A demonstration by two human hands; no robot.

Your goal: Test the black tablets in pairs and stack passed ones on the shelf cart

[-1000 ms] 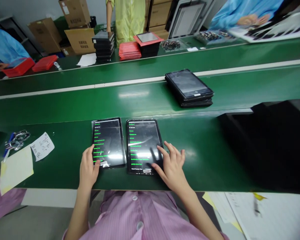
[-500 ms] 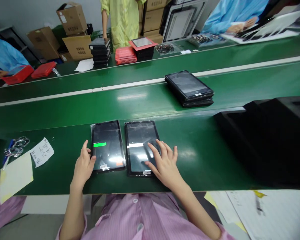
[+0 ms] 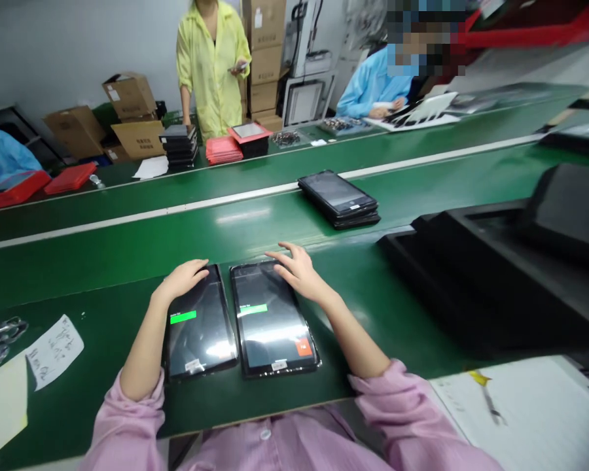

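Clock centred between the two units, 12 pointing away from the wearer.

Left black flat glass-fronted tablet [image 3: 203, 340] at 9, right black flat glass-fronted tablet [image 3: 269, 340] at 3 — side by side, face up on the glossy green surface [image 3: 118, 297], a narrow gap between.

Change: half a second ago both hands were down by the tablets' lower outer sides; now left hand [image 3: 179, 282] is at 11, over its tablet's top end, and right hand [image 3: 297, 269] at 1, over the other's. Right tablet's bar [image 3: 254, 309] has gone from white to green, matching the green left bar [image 3: 183, 317]; an orange-red square [image 3: 303, 347] shows at its lower right corner.

Judgement: both units now look to be at the same stage.

Grip: both released — left fingers loosely bent, right fingers spread, nothing grasped. Fingertip contact with the glass: cannot tell.

Stack of dark tablets [image 3: 341, 196] at 1, beyond the right hand.
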